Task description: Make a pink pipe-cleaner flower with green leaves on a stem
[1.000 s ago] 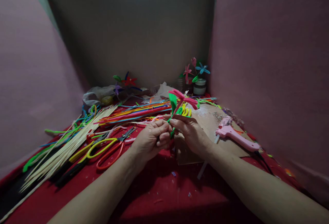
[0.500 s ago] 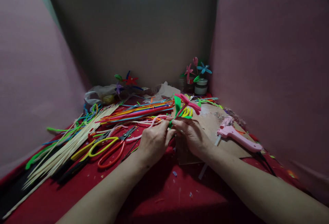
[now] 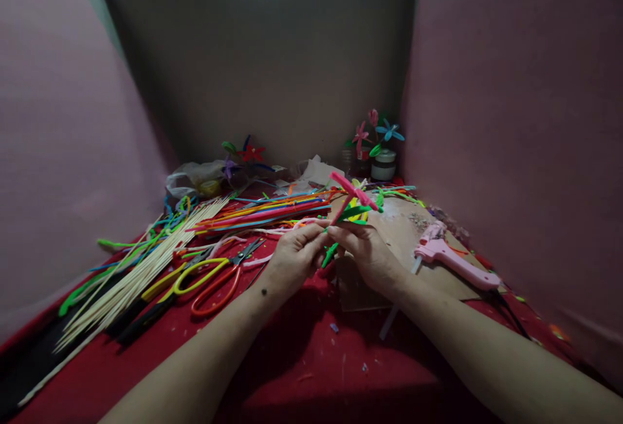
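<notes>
Between my hands is a pipe-cleaner flower [image 3: 357, 193] with pink petals, a pink stem and green leaves. My left hand [image 3: 298, 250] pinches the lower stem with thumb and forefinger. My right hand [image 3: 363, 250] closes on the same stem from the other side, fingertips almost meeting the left ones. A green leaf [image 3: 329, 255] pokes out below the fingertips, and another reaches right under the petals. Just behind the flower is a yellow pipe-cleaner piece [image 3: 361, 211], partly covered by it.
Left on the red cloth [image 3: 311, 372] lie bamboo sticks [image 3: 146, 268], scissors [image 3: 214, 281] and pliers with yellow-black handles [image 3: 160, 284]. Colored pipe cleaners [image 3: 263, 210] spread behind. A pink glue gun [image 3: 455, 261] rests on cardboard [image 3: 399, 236] at right. Finished flowers [image 3: 374, 132] stand in back.
The flower has turned in my fingers: the upright green leaf now points right, and another leaf shows below my fingertips. My left hand has shifted slightly right, its wrist rolled. The view has moved slightly.
</notes>
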A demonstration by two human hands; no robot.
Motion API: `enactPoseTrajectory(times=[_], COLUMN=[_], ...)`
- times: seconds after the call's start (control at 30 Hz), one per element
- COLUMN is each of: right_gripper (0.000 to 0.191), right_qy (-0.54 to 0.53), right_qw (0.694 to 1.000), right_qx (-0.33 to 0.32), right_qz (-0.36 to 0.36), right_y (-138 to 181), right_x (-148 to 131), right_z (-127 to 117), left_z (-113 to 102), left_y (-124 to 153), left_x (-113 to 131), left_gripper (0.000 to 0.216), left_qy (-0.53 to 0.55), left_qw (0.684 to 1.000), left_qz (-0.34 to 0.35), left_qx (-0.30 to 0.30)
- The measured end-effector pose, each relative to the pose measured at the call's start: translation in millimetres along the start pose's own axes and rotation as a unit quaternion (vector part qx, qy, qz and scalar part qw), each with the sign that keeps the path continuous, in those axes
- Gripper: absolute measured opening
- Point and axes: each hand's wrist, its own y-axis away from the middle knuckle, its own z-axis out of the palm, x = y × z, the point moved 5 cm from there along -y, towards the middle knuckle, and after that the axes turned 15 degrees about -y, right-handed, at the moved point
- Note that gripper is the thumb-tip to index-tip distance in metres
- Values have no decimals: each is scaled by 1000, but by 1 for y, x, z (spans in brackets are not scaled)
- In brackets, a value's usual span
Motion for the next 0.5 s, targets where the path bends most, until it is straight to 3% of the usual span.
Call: enactPoseTrajectory(times=[0.23, 0.43, 0.5], right_gripper=[27, 11, 15], right_qy=[-55, -95, -96], right_qw=[998, 994, 994], right_qx=[-20, -55, -58], right_qz=[11, 2, 6], right_y=[-2, -2, -1], right_x=[5, 3, 2], right_z=[-4, 0, 0], left_z=[9, 17, 18], left_y=[0, 1, 2], left_x=[-10, -8, -8], left_gripper=[22, 18, 13], left_qy=[237, 356, 381], left_qw=[965, 917, 905], left_qz=[-64, -82, -83], left_qx=[-94, -160, -169])
